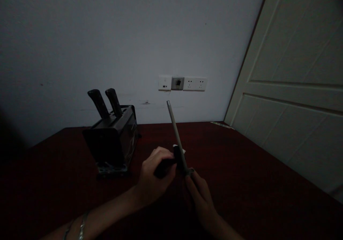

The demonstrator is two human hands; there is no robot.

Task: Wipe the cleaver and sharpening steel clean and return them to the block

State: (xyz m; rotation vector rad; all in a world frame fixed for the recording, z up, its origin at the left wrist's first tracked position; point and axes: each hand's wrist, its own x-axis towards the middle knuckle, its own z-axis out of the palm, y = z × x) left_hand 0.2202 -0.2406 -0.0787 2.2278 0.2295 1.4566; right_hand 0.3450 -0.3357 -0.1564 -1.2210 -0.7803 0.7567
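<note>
My left hand (155, 172) is closed around a dark handle (162, 168) that points towards a black part (177, 154) with a whitish edge. Just beside that black part, a long thin grey bar (174, 128) rises, tilted up and to the left. At the bar's lower end, the fingers of my right hand (200, 193) are closed on it, near a small greyish piece (190, 171). In the dim light I cannot make out whether the handle and the bar are joined.
A black knife block (120, 136) stands on the left of the dark red table (241, 175), two black knife handles (98, 103) sticking up from it. Wall sockets (195, 84) are behind. A thin pale strip (222, 125) lies at the back right, by a light panelled door (292, 90).
</note>
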